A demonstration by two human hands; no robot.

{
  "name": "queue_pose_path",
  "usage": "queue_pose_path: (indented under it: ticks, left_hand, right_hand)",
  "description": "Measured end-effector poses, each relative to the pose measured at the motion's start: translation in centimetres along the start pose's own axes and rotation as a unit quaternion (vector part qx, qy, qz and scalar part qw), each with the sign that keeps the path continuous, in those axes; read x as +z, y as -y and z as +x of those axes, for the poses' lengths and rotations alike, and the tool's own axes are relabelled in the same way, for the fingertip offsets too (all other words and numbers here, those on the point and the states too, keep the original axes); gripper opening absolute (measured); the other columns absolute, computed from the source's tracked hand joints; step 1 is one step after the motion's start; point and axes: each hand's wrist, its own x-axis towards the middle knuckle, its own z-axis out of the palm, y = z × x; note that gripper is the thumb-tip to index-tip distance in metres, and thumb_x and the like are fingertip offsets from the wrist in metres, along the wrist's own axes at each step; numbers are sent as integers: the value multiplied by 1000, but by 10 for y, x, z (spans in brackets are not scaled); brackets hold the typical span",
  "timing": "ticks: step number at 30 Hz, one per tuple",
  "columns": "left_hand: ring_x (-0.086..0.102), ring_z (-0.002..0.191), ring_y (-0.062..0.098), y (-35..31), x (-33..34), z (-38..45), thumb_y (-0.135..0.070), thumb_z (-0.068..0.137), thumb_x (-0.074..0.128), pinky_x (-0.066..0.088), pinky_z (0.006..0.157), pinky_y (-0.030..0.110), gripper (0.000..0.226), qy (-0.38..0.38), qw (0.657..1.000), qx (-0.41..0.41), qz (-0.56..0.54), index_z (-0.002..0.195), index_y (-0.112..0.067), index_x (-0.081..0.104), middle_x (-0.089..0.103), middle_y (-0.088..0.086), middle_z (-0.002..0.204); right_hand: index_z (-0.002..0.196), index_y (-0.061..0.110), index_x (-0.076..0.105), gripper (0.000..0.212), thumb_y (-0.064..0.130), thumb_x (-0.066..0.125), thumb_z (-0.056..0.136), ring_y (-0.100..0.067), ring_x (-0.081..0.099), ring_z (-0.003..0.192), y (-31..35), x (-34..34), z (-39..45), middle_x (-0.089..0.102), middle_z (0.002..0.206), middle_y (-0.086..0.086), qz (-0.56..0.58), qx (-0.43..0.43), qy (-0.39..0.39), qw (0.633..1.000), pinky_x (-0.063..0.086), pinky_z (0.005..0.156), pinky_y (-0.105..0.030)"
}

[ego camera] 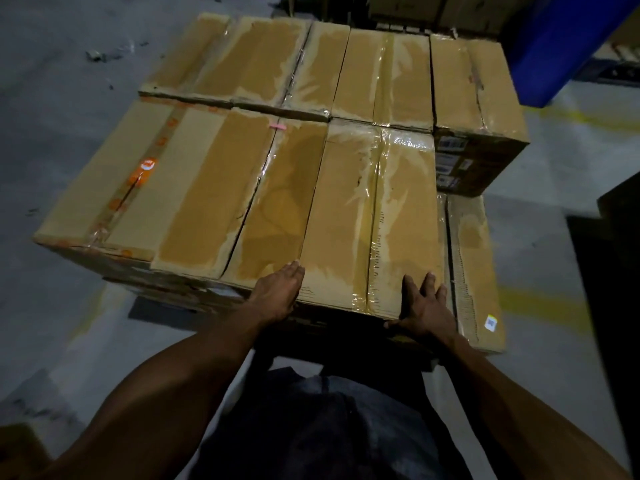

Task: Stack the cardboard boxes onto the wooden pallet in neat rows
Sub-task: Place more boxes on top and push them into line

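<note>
Several taped cardboard boxes sit side by side in two rows, forming a stack below me. The near right box [367, 209] has both of my hands on its near edge. My left hand [277, 292] lies flat on its left corner, fingers together and extended. My right hand [427, 306] rests on its right corner with fingers spread and the thumb over the front face. A wider box with orange tape [156, 188] is at the near left. A lower box [474, 265] shows at the near right, one layer down. The pallet is hidden under the boxes.
Grey concrete floor with faded yellow lines [540, 303] surrounds the stack. A blue bin or rack [561, 39] stands at the far right, a dark object [616, 265] at the right edge. More boxes [433, 8] are stacked behind. A cardboard corner [17, 448] shows at the lower left.
</note>
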Motion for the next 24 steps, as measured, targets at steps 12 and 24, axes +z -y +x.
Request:
queue_pose_path:
  ticks: [12,24]
  left_hand:
    - [15,152,22,-3,8,0,-13,91,61,32,117,34,85,7,1000,-18,-19,157,-7,8,8,11,166]
    - [10,153,27,-22,-6,-1,-7,91,61,23,121,39,85,63,986,-110,-105,158,-10,8,5,8,167]
  right_hand:
    - [159,28,-1,121,63,77,74,-50,-12,149,-1,1,4,-22,163,-18,5,7,5,1000,21,117,-57]
    - [129,26,46,77,76,61,74,-39,29,138,29,-34,13,34,148,-17,-1,-16,62,998,29,112,-57]
